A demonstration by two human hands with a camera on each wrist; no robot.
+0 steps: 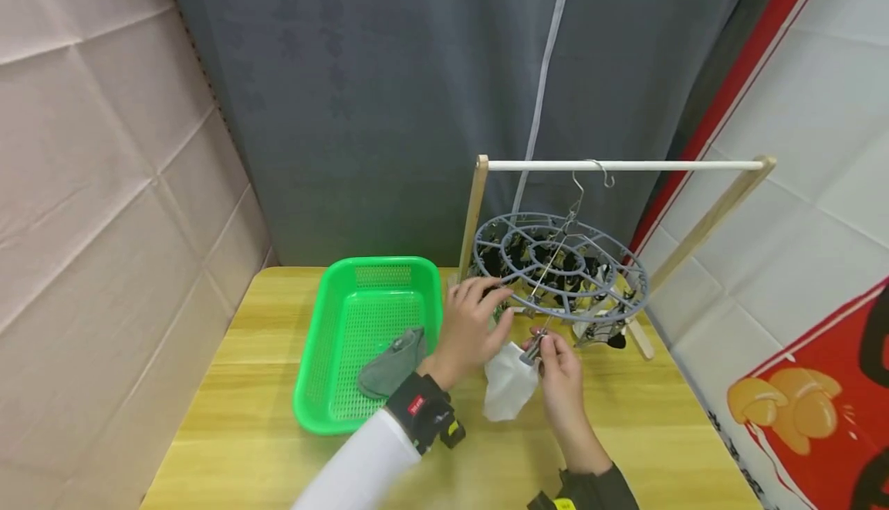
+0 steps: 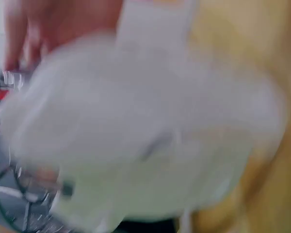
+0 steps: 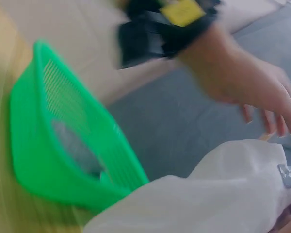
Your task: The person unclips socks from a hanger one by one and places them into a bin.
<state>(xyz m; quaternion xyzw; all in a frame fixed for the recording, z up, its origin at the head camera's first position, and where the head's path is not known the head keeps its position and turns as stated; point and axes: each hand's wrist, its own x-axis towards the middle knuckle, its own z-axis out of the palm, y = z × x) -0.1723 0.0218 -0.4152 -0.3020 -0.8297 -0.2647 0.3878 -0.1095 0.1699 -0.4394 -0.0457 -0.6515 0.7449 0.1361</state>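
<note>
One limp white cloth [image 1: 510,386]

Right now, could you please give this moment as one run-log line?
left grip: empty, near round hanger | right grip: pinches clip on white cloth | grey cloth: inside green basket

The basket [image 1: 354,323] at left is coloured bright green, and inside it a grey cloth [image 1: 393,365] is seen; to the right, a white cloth [image 1: 507,388] is shown. The round hanger [image 1: 568,317] is tinted blue-grey, the table [image 1: 229,417] streaked yellow (wood grain), the far curtain [image 1: 389,109] dark grey.
</note>
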